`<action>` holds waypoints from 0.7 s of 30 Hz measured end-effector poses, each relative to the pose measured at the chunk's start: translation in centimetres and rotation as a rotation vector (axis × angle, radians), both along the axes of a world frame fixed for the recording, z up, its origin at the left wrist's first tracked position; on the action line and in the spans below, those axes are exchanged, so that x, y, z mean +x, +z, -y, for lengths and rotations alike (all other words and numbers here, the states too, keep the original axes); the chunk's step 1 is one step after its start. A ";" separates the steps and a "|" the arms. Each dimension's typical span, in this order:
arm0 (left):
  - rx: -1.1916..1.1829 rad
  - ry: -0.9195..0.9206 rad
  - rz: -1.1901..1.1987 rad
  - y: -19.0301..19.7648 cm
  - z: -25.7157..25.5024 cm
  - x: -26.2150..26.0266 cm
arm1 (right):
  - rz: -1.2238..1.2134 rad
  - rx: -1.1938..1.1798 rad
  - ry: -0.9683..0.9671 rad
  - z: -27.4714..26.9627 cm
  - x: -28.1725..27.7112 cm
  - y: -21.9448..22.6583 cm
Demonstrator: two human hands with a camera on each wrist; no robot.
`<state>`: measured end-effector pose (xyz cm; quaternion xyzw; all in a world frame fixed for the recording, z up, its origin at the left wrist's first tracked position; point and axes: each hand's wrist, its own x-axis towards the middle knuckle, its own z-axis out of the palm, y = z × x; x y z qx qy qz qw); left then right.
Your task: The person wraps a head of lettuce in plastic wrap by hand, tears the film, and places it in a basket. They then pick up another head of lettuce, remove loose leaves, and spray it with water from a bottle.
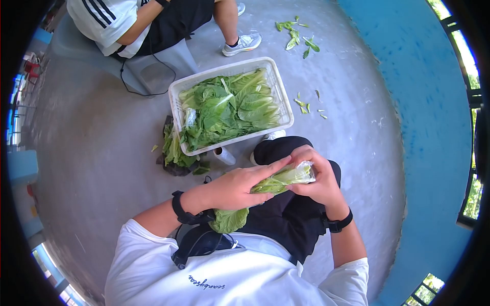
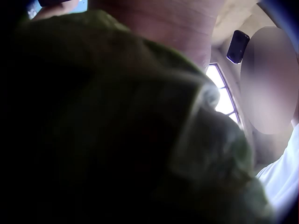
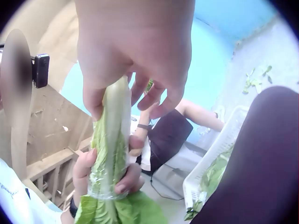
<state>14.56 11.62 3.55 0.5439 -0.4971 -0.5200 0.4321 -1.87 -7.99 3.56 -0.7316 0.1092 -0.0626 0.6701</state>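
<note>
A bundle of leafy greens (image 1: 286,179) with pale stems lies across my lap, its middle wrapped in clear film. My left hand (image 1: 237,182) grips it round the wrapped part; in the right wrist view its fingers (image 3: 127,181) curl about the film. Loose green leaf ends (image 1: 228,220) stick out below the left wrist. My right hand (image 1: 317,177) holds the stem end between thumb and fingers, also seen from above the stems in the right wrist view. Dark, blurred leaves (image 2: 140,121) fill most of the left wrist view and hide the left fingers there.
Ahead stands a white plastic basket (image 1: 283,97) heaped with greens. Beside it are a dark bag (image 1: 176,167) with leaves and a white roll (image 1: 224,156). Leaf scraps (image 1: 292,38) lie on the floor. Another person (image 1: 173,25) sits on a grey stool (image 1: 176,58); a blue wall (image 1: 434,127) stands right.
</note>
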 end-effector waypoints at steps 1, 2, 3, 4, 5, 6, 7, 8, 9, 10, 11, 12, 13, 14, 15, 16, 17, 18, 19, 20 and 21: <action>0.017 -0.010 -0.001 0.1 0.0 0.2 | -0.003 -0.064 0.025 0.2 0.2 0.2; 0.040 -0.011 -0.004 0.1 0.0 0.3 | 0.028 -0.191 0.038 0.4 0.5 0.6; 0.066 -0.009 -0.006 0.1 0.0 0.4 | 0.021 -0.276 0.055 0.5 0.7 1.0; 0.092 -0.007 -0.008 0.1 -0.1 0.5 | 0.016 -0.361 0.072 0.5 0.8 1.6; 0.076 0.006 0.005 -0.2 -0.2 0.6 | 0.012 -0.446 0.090 0.4 0.9 2.0; 0.057 0.019 0.016 -0.9 -0.3 0.5 | -0.007 -0.487 0.066 0.1 1.1 2.3; 0.037 0.031 0.027 -1.5 -0.4 0.4 | 0.032 -0.527 0.080 0.0 1.2 2.1; 0.024 0.057 0.026 -1.9 -0.4 0.3 | 0.070 -0.568 0.092 0.1 1.2 1.8; 0.056 0.035 -0.012 -2.0 -0.4 0.5 | 0.109 -0.610 0.104 0.2 1.3 1.6; 0.087 0.012 -0.051 -2.1 -0.2 0.8 | 0.137 -0.645 0.084 0.1 1.4 1.3; 0.117 -0.012 -0.091 -2.2 -0.2 1.0 | 0.156 -0.700 0.095 0.2 1.5 1.3; 0.091 0.004 -0.099 -2.6 -0.2 0.9 | 0.176 -0.756 0.107 0.3 1.5 1.4; 0.065 0.020 -0.107 -3.0 -0.3 0.7 | 0.196 -0.813 0.117 0.4 1.6 1.6; 0.038 0.033 -0.115 -3.3 -0.4 0.7 | 0.194 -0.857 0.112 0.3 1.6 1.8; 0.077 0.038 -0.178 -3.0 -0.3 0.7 | 0.190 -0.901 0.105 0.0 1.7 2.0; 0.115 0.040 -0.241 -2.6 -0.2 0.9 | 0.184 -0.948 0.098 -0.1 1.7 2.2; 0.153 0.042 -0.306 -2.4 0.0 1.0 | 0.200 -0.976 0.093 -0.2 1.7 2.2; 0.124 0.052 -0.300 -2.5 0.1 0.9 | 0.215 -1.005 0.087 -0.3 1.7 2.3; 0.094 0.060 -0.296 -2.6 0.1 0.9 | 0.230 -1.034 0.082 -0.4 1.6 2.4; 0.062 0.066 -0.295 -2.7 0.3 0.8 | 0.268 -1.046 0.086 -0.3 1.6 2.4; 0.041 0.068 -0.277 -2.8 0.4 0.7 | 0.302 -1.062 0.091 -0.1 1.6 2.2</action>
